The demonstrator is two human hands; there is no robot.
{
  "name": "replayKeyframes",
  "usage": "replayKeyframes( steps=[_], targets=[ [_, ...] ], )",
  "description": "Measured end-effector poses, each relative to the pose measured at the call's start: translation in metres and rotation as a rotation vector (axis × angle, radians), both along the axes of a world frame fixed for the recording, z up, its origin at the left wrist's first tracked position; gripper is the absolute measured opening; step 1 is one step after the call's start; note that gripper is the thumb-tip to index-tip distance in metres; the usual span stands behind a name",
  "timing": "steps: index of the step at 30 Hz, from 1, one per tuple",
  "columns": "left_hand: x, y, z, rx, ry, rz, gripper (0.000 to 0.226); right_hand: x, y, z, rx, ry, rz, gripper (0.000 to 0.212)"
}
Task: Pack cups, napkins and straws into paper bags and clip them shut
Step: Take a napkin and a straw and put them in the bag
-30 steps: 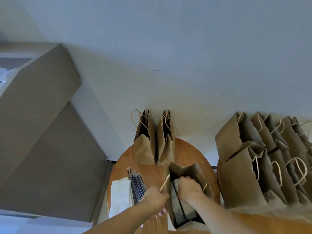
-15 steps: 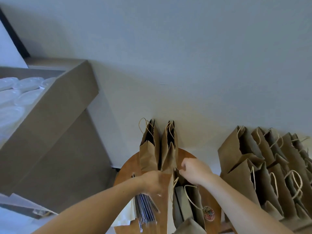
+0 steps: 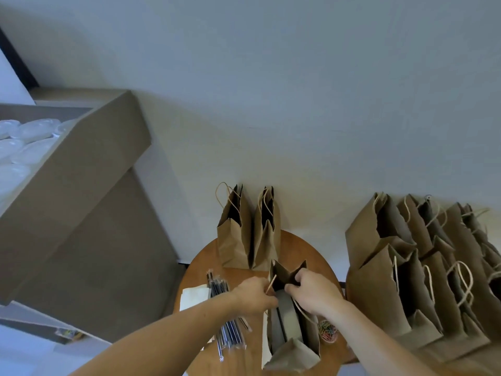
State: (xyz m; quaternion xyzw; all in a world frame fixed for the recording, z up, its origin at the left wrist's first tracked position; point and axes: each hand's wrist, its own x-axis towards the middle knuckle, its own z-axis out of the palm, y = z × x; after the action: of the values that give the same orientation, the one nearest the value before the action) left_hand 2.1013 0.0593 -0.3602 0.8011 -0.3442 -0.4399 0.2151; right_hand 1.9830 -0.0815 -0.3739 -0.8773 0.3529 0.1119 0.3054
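Note:
A brown paper bag (image 3: 291, 332) stands open on the round wooden table (image 3: 317, 256). My left hand (image 3: 253, 294) grips the bag's left top edge by its twine handle. My right hand (image 3: 314, 289) pinches the right top edge, pulling the two sides toward each other. Inside the bag something grey shows. Wrapped straws (image 3: 227, 318) lie in a bundle left of the bag, beside white napkins (image 3: 195, 297). A small heap of coloured paper clips (image 3: 328, 331) sits right of the bag.
Two more paper bags (image 3: 248, 232) stand at the table's back against the wall. Several bags (image 3: 423, 270) crowd a surface on the right. A large cardboard box (image 3: 76, 169) at left holds clear plastic lids or cups (image 3: 19, 142).
Both hands have come down from the back bags to the front bag's top edges. The camera view has shifted slightly.

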Motion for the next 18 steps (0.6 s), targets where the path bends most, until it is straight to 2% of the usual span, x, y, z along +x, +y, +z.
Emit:
replayKeyframes(
  steps=[2,4,7,9,10,12,14,16,18],
  targets=[
    [0.003,-0.001,0.001,-0.005,-0.013,0.039,0.024,-0.002,-0.003,-0.003,-0.003,-0.029,-0.022,0.029],
    [0.002,-0.003,-0.001,0.004,-0.014,0.056,0.034,-0.002,-0.005,-0.008,0.102,-0.087,-0.075,0.036],
    [-0.006,-0.004,-0.011,0.053,0.022,0.125,0.07,-0.003,0.001,-0.014,0.422,-0.21,-0.222,0.032],
    [-0.014,-0.003,-0.023,0.108,0.133,0.155,0.082,-0.004,0.004,-0.014,0.454,-0.306,-0.298,0.024],
    [-0.019,-0.002,-0.029,0.146,0.17,0.145,0.082,-0.004,0.004,-0.013,0.385,-0.343,-0.322,0.023],
    [-0.026,0.001,-0.039,0.184,0.205,0.153,0.078,-0.009,0.0,-0.011,0.145,-0.351,-0.346,0.036],
    [-0.03,0.002,-0.045,0.165,0.24,0.192,0.07,-0.018,-0.005,-0.012,0.054,-0.258,-0.363,0.054],
    [-0.033,0.001,-0.045,0.165,0.292,0.187,0.064,-0.025,-0.008,-0.02,0.238,-0.097,-0.373,0.066],
    [-0.037,-0.002,-0.043,0.149,0.333,0.192,0.061,-0.03,-0.003,-0.029,0.541,-0.043,-0.444,0.073]
  ],
)
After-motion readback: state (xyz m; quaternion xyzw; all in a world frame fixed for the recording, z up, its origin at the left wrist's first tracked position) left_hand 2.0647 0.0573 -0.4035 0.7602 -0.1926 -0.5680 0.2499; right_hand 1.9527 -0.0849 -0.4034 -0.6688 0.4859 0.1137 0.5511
